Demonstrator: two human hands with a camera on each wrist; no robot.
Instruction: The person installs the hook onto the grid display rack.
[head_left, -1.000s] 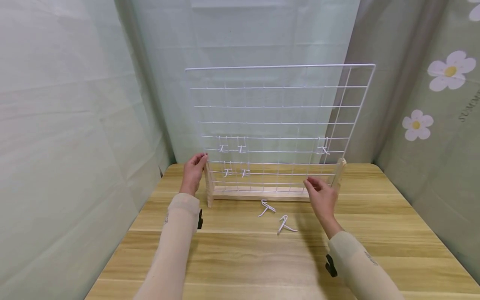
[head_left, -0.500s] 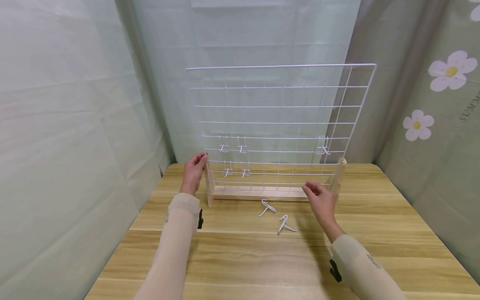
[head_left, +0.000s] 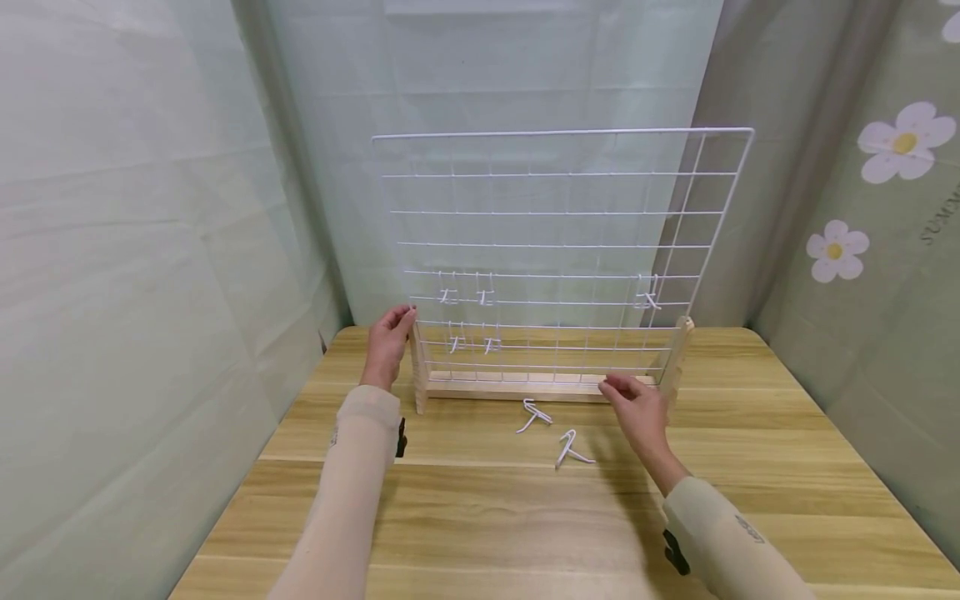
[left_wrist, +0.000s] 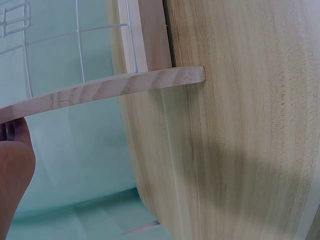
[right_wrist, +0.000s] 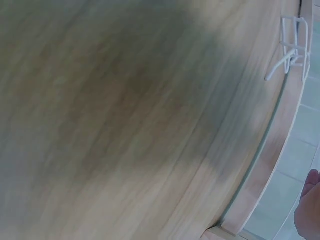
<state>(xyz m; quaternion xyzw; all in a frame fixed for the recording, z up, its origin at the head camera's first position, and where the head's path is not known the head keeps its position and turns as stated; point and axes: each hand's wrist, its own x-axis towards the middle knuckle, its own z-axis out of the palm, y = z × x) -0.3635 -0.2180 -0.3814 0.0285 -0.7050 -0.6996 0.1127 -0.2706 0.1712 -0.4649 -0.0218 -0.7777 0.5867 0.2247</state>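
Observation:
A white wire grid panel (head_left: 562,213) stands upright in a wooden stand, with the base bar (head_left: 517,388) along its bottom. My left hand (head_left: 386,348) grips the top of the stand's left upright (left_wrist: 115,85). Several white wire hooks hang on the grid: a group at the left, including a hook (head_left: 486,293), and a single hook (head_left: 647,293) at the right. Two loose hooks lie in front of the base, the nearer hook (head_left: 572,450) and the farther hook (head_left: 533,415). My right hand (head_left: 639,410), fingers loosely bent, is in front of the grid's lower right; nothing shows in it.
A wood-grain table (head_left: 480,517) lies under everything. Pale cloth curtains (head_left: 150,250) surround it at the left, back and right. The stand's right upright (head_left: 678,358) rises just behind and right of my right hand.
My right hand has lowered and shifted slightly left in front of the grid. My left hand stays on the upright, and the hooks have not moved.

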